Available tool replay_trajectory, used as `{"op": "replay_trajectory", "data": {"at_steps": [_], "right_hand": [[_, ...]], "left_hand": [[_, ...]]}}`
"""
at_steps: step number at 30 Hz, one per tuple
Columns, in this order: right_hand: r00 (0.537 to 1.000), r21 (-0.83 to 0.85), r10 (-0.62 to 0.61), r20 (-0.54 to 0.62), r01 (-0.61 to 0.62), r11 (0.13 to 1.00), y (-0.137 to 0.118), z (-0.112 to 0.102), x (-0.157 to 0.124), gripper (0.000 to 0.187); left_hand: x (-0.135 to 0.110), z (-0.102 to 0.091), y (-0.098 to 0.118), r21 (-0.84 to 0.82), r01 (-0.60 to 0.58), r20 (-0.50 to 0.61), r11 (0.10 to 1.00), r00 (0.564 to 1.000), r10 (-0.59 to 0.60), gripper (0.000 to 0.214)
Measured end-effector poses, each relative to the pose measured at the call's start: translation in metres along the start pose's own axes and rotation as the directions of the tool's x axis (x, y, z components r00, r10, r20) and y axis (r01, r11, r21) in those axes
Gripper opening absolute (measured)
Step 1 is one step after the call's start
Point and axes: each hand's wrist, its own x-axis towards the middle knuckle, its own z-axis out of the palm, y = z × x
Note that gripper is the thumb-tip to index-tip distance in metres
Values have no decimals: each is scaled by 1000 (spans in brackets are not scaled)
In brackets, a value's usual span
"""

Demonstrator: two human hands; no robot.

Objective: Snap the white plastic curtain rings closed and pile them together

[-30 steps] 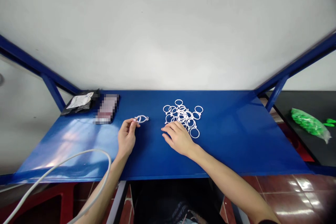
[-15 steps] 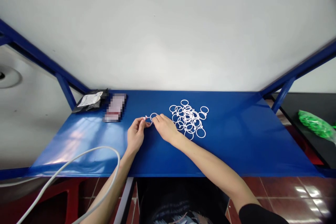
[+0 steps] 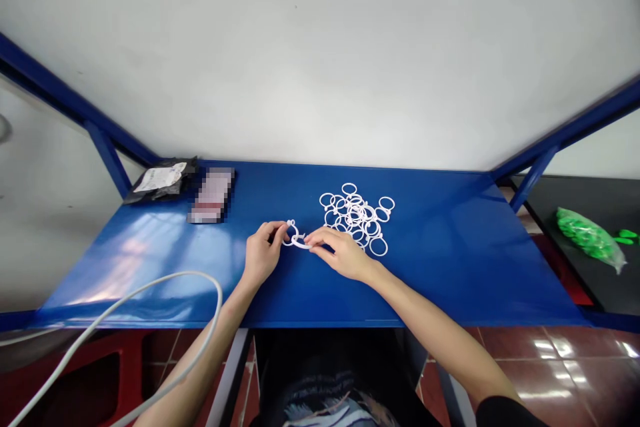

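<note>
Between finger and thumb, my left hand (image 3: 265, 250) pinches a white plastic ring (image 3: 296, 232) with a small eyelet at its top. My right hand (image 3: 343, 250) grips a second white ring (image 3: 301, 245), seen tilted nearly edge-on. The two rings cross each other between my hands and look linked. Just beyond and to the right of my right hand lies a loose pile of several more white rings (image 3: 356, 213), each with a small knob or eyelet.
A black plastic parcel (image 3: 163, 180) with a white label and a pixelated flat item (image 3: 213, 195) lie at the back left of the blue table (image 3: 450, 247). A white cable (image 3: 150, 280) loops over the front left. At right, a bag of green pieces (image 3: 587, 237) rests on a black surface.
My right hand has turned and drawn slightly right, tilting its ring edge-on. The left hand still holds its ring, now more upright. The view has shifted a little.
</note>
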Motion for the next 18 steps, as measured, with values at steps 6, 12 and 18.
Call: {"op": "replay_trajectory", "data": {"at_steps": [6,12,18], "right_hand": [[995,4,-93,-29,94,996,-1,14,-6,9],[993,-63,-120,-17,119,991,-5,19,-15,10],[996,-273,-77,-48,61,960,-3,14,-14,16]], "left_hand": [[-3,2,5,59,-89,57,994,995,85,24],[-5,2,5,120,-95,44,988,995,91,25],[-1,1,-2,237,-50,-93,970,993,73,22]]}}
